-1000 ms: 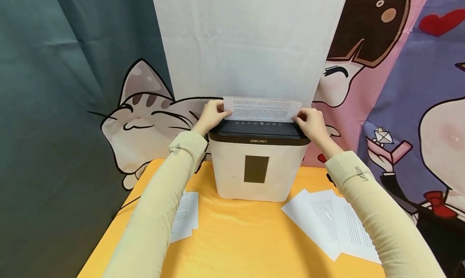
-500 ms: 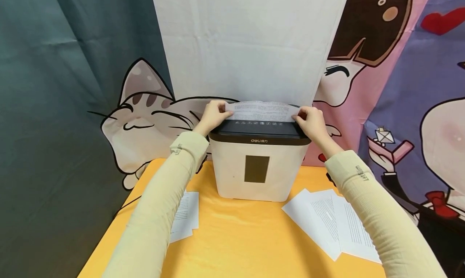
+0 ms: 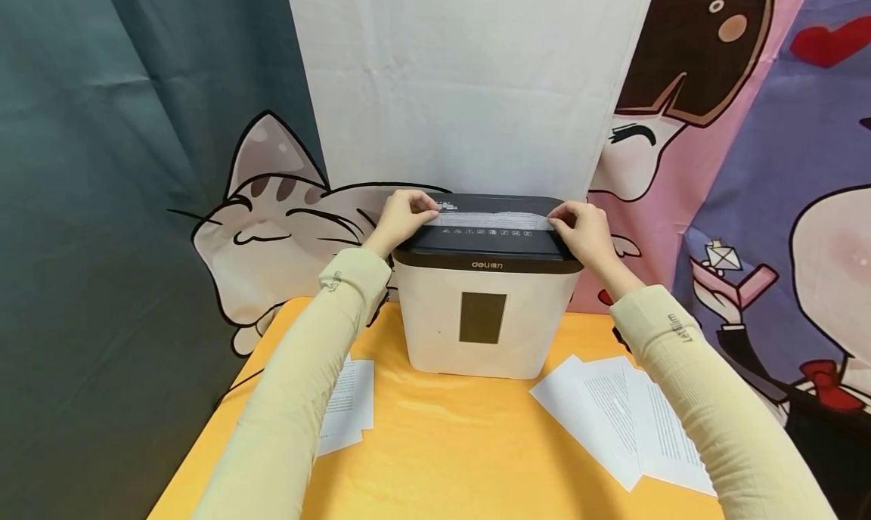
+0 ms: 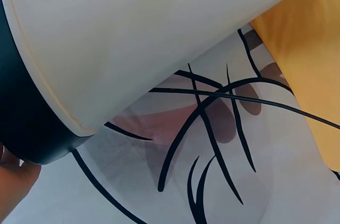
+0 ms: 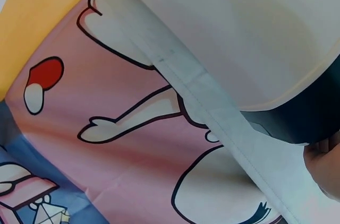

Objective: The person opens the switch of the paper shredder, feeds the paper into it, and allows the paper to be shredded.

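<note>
Printed pages (image 3: pixel 358 396) lie on the yellow-covered desk (image 3: pixel 435 444), lower than the left hand (image 3: pixel 401 219), whose thumb and finger pinch one end of a printed sheet (image 3: pixel 490 220) at the dark lid (image 3: pixel 493 245) of a paper shredder (image 3: pixel 435 316). Midway between the hands, the sheet shows only as a narrow strip; half a second ago it stood taller, hiding the lid's rear. It has sunk into the machine, suggesting that feeding this page is nearly over. The strip's long axis runs crosswise from hand to hand, free edge uppermost and slightly bowed, print facing the camera; the rest is hidden. The right hand (image 3: pixel 581 229), apart from the left, pinches the other end, above more loose sheets (image 3: pixel 599 408) fanned on the desk.
</note>
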### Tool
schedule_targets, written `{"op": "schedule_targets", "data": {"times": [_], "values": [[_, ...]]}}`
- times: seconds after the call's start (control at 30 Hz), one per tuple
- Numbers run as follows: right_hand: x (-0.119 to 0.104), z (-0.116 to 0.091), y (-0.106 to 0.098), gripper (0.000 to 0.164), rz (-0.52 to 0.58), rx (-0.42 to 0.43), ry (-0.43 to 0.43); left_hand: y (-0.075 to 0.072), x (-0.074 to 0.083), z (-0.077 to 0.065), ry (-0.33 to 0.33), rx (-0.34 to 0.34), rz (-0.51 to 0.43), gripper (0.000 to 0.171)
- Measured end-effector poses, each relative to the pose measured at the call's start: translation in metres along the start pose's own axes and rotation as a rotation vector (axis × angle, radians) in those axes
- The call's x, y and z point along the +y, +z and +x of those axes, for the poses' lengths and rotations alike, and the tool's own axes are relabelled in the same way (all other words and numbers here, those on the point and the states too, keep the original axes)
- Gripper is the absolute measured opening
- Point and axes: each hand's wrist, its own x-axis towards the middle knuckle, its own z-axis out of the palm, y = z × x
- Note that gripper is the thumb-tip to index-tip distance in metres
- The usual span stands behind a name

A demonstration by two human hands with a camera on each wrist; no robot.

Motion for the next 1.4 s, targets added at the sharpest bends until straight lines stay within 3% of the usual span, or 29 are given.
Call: {"op": "schedule_targets", "data": {"times": [0.43,0.8,0.97,1.17,1.4], "values": [[0.000,-0.001,0.001,0.014,0.006,-0.015,0.008,-0.001,-0.001,-0.003,0.007,-0.014,0.002,0.012],[-0.003,-0.005,0.001,0.013,0.022,0.040,-0.035,-0.008,0.000,-0.011,0.032,0.017,-0.082,0.012],[-0.009,-0.014,0.005,0.011,0.043,0.132,-0.139,-0.014,-0.004,-0.022,0.048,0.047,-0.178,0.013],[-0.019,-0.031,0.012,0.007,0.132,0.226,-0.253,-0.024,-0.013,-0.046,0.062,0.068,-0.280,0.016],[-0.032,-0.050,0.020,0.007,0.218,0.309,-0.307,-0.031,-0.025,-0.075,0.063,0.081,-0.327,0.016]]}}
